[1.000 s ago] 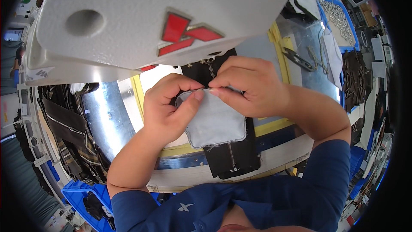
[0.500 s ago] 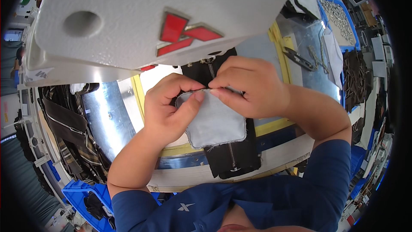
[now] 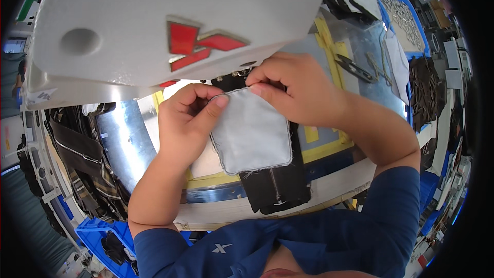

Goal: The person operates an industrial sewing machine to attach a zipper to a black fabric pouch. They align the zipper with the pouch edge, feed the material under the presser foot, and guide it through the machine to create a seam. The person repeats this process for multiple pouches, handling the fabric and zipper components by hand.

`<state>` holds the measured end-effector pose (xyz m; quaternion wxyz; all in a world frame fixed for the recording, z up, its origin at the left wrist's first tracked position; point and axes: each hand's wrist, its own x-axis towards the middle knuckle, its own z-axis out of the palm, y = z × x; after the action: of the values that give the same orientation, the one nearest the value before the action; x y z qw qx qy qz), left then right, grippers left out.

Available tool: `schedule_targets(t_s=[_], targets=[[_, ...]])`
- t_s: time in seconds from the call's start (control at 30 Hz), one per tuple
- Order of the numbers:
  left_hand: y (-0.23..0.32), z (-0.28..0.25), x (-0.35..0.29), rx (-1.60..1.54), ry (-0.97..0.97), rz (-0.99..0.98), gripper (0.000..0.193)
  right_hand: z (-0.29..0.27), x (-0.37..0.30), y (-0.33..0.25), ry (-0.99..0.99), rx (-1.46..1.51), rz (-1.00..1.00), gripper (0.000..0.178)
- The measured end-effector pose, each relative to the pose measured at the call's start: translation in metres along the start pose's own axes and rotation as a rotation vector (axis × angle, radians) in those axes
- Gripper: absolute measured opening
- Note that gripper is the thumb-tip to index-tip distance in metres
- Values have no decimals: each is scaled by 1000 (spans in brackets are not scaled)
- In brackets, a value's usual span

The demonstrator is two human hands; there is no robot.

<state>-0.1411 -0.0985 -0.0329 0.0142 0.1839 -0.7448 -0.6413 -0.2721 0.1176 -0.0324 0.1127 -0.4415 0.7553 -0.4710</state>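
Observation:
A light grey fabric piece (image 3: 252, 134) with frayed, stitched edges lies over a black fabric strip (image 3: 272, 190) with a metal zipper. My left hand (image 3: 188, 116) pinches the grey piece's far left corner between thumb and forefinger. Along the same far edge, farther right, my right hand (image 3: 296, 90) pinches it with thumb and fingertip. The white sewing machine head (image 3: 128, 25) reaches over the work just beyond both hands and hides the strip's far end. Where the needle is cannot be seen.
Thread snips (image 3: 355, 68) lie right of yellow tape. A blue tray of small metal parts (image 3: 404, 23) stands at the back right. Plaid and black fabric with a zipper (image 3: 77, 149) is piled at left, above a blue crate (image 3: 105, 242).
Both hands have shifted slightly left and away from me, with the grey piece between them. Their grips are farther apart, and its far edge is pulled straighter.

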Motion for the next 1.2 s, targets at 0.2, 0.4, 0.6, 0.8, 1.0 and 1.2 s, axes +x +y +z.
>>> schedule_targets(t_s=[0.2, 0.4, 0.6, 0.8, 1.0, 1.2], targets=[[-1, 0, 2, -119, 15, -32, 14, -12, 6, -8, -134, 316, 407, 20], [0, -1, 4, -190, -1, -46, 12, -12, 7, -4, -102, 472, 477, 24], [-3, -3, 3, -180, -24, -50, 13, -14, 7, -11, -129, 268, 369, 21], [-12, -3, 0, 111, -17, 520, 23, -5, -2, -1, 70, -172, -359, 16], [-9, -17, -14, 377, 188, 979, 28, -9, 0, 0, 285, -310, -870, 24], [0, -24, -25, 433, 75, 1091, 26, -6, -2, -3, 385, -332, -959, 28]])
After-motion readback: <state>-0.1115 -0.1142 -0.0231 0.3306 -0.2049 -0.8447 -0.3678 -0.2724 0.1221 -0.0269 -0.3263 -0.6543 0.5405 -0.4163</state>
